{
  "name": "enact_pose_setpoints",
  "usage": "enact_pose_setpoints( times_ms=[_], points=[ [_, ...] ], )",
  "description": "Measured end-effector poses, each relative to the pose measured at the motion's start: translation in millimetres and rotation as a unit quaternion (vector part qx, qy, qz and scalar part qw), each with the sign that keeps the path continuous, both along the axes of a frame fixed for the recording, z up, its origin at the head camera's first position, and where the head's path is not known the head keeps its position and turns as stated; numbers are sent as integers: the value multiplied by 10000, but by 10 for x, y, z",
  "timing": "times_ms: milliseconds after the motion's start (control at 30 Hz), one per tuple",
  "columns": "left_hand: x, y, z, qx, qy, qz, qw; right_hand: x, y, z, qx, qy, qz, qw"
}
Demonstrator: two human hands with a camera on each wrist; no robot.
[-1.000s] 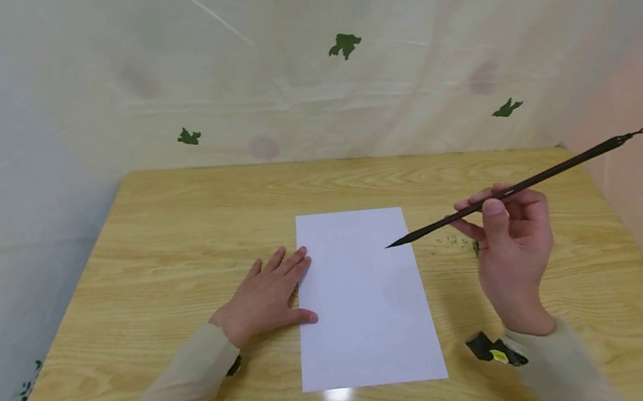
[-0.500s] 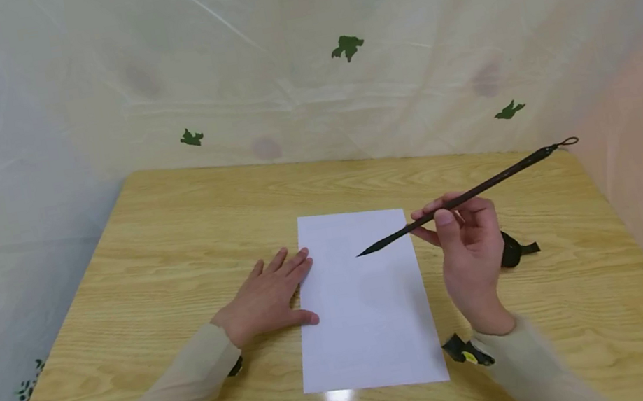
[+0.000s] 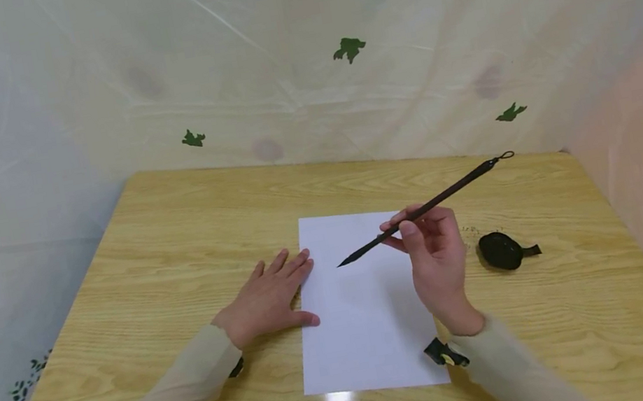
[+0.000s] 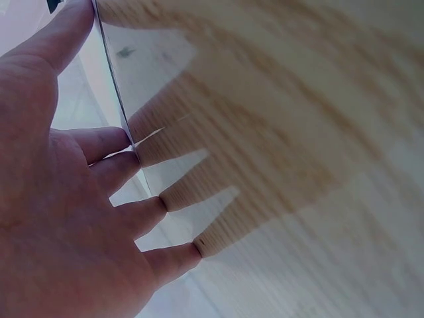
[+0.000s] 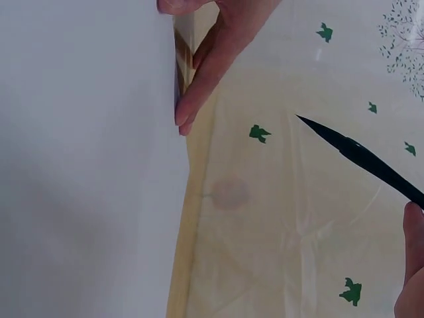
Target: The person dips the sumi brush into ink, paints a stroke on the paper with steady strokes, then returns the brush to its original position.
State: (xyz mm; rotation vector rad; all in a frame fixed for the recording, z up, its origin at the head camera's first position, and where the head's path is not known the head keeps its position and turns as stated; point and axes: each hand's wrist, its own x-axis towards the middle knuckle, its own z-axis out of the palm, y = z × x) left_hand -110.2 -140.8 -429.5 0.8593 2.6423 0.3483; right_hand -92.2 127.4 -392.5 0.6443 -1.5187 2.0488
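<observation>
A dark ink brush [image 3: 444,194] with a hanging loop at its end is pinched between the thumb and fingers of my right hand [image 3: 439,262]. Its pointed black tip is over the upper part of a blank white sheet of paper [image 3: 363,335], and the right wrist view shows that tip [image 5: 324,129] up off the sheet. My left hand [image 3: 265,302] lies with fingers spread at the paper's left edge, the thumb and two fingertips on the sheet. In the left wrist view the fingertips [image 4: 175,258] of this hand touch the glossy surface.
A small black ink dish [image 3: 500,251] with a short handle stands on the wooden table [image 3: 174,232], right of the paper. Dark specks lie on the wood beside the dish. A pale curtain [image 3: 270,46] with green bird shapes hangs behind the table.
My right hand has moved left with the brush, bringing the tip from the sheet's right edge farther in over the paper. The ink dish has come into sight. My left hand stays put.
</observation>
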Motion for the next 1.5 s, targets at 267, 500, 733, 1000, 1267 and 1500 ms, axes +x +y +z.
enact_pose_setpoints(
  times_ms=[267,500,733,1000,1267,1500],
  points=[
    [3,5,-5,25,35,1,10000,-10,-97,-70,125,-192,167,9996],
    [1,8,-16,13,28,21,10000,-14,-171,-100,290,-319,217,9988],
    [-6,13,-24,-50,26,24,10000,-14,-244,-148,581,-475,249,9969],
    [-18,17,-28,-97,-44,88,9999,-28,-307,-205,776,-519,242,9953],
    [-17,15,-29,-5,-27,79,10000,-35,-337,-247,1278,-589,143,9899],
    [-16,9,-37,-14,12,79,10000,-55,-368,-282,1453,-545,80,9879]
  ],
)
